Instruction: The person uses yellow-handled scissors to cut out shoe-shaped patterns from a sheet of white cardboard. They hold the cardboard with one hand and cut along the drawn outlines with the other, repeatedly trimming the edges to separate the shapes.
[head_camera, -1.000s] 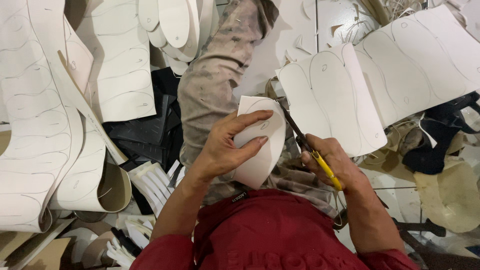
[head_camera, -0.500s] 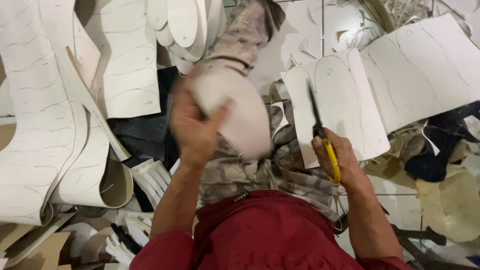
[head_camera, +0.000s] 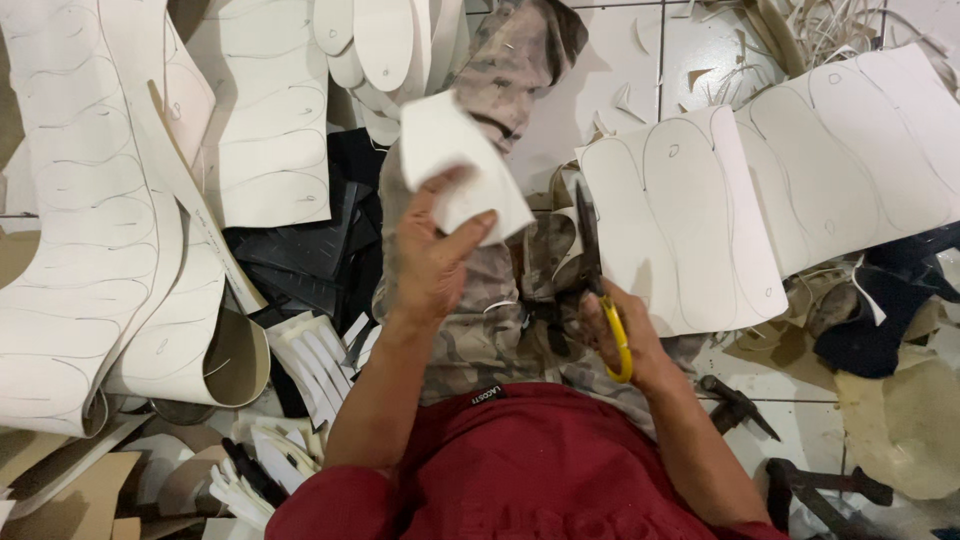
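Cutout (head_camera: 462, 165) sat pinched in left hand (head_camera: 432, 262); right hand (head_camera: 622, 335) gripped scissors (head_camera: 598, 285); likely between cuts, needing another sheet (head_camera: 690, 215).

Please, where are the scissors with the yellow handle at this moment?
In the head view, the scissors are right of centre, in the right hand, blades pointing up beside the white sheet with traced soles.

Traced white sheets (head_camera: 850, 150) lie right, curled sheets (head_camera: 90, 250) left, dark scraps (head_camera: 300, 250) between.

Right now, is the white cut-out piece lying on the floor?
No, the left hand holds the white piece up in the air.
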